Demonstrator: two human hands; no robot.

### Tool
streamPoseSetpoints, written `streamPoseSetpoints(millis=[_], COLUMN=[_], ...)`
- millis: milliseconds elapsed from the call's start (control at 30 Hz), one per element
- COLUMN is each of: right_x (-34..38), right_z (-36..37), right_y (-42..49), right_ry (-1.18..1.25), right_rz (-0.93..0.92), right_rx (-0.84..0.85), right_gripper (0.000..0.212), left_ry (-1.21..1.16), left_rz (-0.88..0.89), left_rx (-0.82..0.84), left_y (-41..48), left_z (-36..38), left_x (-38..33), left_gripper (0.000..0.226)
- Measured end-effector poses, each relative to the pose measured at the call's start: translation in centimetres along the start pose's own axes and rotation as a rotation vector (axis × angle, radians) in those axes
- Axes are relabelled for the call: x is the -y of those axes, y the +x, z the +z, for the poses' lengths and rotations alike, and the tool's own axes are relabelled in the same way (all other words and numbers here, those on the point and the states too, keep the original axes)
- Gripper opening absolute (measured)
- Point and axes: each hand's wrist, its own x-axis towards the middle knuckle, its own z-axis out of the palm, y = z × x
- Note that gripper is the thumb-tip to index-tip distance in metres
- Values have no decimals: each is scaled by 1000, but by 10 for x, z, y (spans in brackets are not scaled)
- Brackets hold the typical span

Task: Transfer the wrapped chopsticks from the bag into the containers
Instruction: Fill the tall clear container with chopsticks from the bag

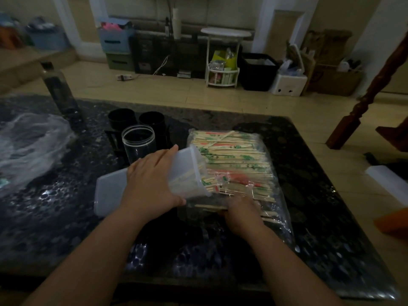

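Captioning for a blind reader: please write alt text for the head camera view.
A person's left hand grips a translucent white container tipped on its side, its mouth against a clear bag of wrapped chopsticks, while the right hand reaches into the bag. A clear jar and two black cups stand behind on a dark table.

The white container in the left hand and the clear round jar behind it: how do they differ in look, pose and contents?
The white container is frosted and box-shaped; the clear jar is transparent and round. The container lies tipped on its side, held by the left hand; the jar stands upright, untouched. The container holds some chopsticks; the jar looks empty. Both are open, without lids.
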Motion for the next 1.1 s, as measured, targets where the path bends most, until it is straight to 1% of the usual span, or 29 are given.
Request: streamPoseSetpoints(millis=[100, 333, 433, 567, 700, 833, 900, 1000, 1100], right_x=[1, 4, 2, 4, 9, 15, 19, 28, 33], right_z=[4, 4, -3, -19, -36, -62, -77, -96, -110], right_y=[0, -7, -10, -20, -30, -44, -50, -58, -63], right_ry=[-3, -70, -106, -200, -115, -72, -108, -162, -155], right_rz=[-29, -74, -87, -109, -159, -177, -191, -279, -385], right_rx=[-20, -105, -137, -106, -1, 7, -32, -134, -312], right_gripper=[38, 32, 38, 43, 45, 39, 32, 22, 24], left_ry=[0, -4, 0, 5, -6, -16, -13, -14, -16], left_rz=[5, 10, 7, 4, -11, -18, -18, -10, 0], left_rx=[1, 3, 0, -2, -6, -3, -2, 2, 1], left_y=[-1, -2, -1, -1, -1, 0, 0, 0, 1], left_z=[0, 0, 0, 0, -1, -1, -2, -2, -2], left_x=[0, -1, -1, -2, 0, 0, 0, 0, 0], left_gripper=[128, 128, 127, 128, 128, 128, 128, 127, 117])
